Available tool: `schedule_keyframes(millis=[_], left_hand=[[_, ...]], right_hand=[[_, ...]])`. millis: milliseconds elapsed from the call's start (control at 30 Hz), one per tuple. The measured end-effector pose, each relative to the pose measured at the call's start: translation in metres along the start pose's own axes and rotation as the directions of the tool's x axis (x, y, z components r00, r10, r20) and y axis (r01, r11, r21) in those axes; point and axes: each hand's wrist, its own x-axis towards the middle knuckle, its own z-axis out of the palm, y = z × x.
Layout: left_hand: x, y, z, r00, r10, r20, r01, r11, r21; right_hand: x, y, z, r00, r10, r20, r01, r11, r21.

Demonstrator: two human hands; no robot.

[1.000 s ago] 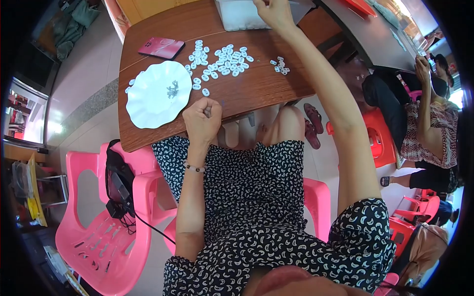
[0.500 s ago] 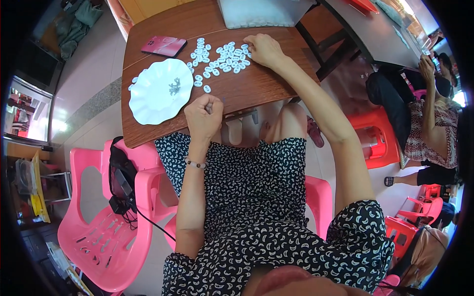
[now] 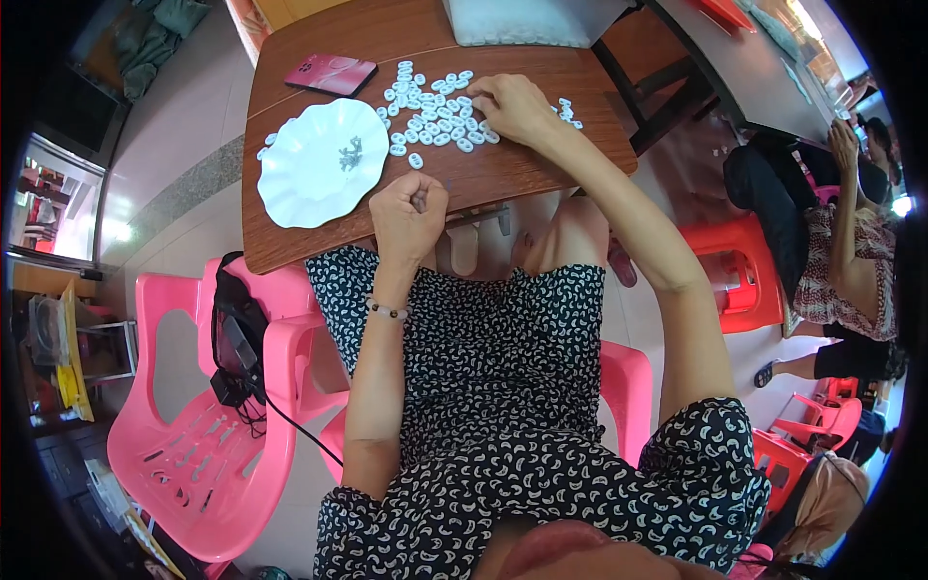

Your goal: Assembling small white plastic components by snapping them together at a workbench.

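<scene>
Small white oval pieces [image 3: 447, 126], each with two dark spots, lie spread in a loose heap on the brown wooden table. My right hand [image 3: 512, 104] is over the heap's right side, its bent fingers slightly apart and touching the pieces, with nothing visibly held. By the table's near edge my left hand [image 3: 410, 213] is closed in a fist, and whatever it may hold is hidden. A white wavy-edged plate [image 3: 300, 174] stands to the left, with a small pile of tiny grey bits [image 3: 350, 153] on it.
A pink phone [image 3: 331, 74] lies behind the plate. At the back is a translucent bin [image 3: 527, 24]. A few more white pieces [image 3: 566, 113] lie right of my right wrist. A pink chair [image 3: 193, 435] with a black bag is at left; another person [image 3: 841, 242] sits at right.
My right hand has shifted down and inward over the heap, uncovering pieces to its right. My left fist stays closed near the table edge. The view has shifted slightly.
</scene>
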Motion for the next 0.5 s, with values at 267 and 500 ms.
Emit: schedule_keyframes(millis=[267, 500], left_hand=[[-0.005, -0.004, -0.004, 0.999, 0.042, -0.005, -0.042, 0.998, -0.041], [-0.004, -0.003, -0.003, 0.999, 0.040, 0.015, -0.039, 0.998, -0.048]], right_hand=[[0.002, -0.022, 0.004, 0.975, -0.219, 0.047, 0.212, 0.970, 0.119], [0.019, -0.024, 0.023, 0.939, -0.329, 0.100, 0.332, 0.943, -0.016]])
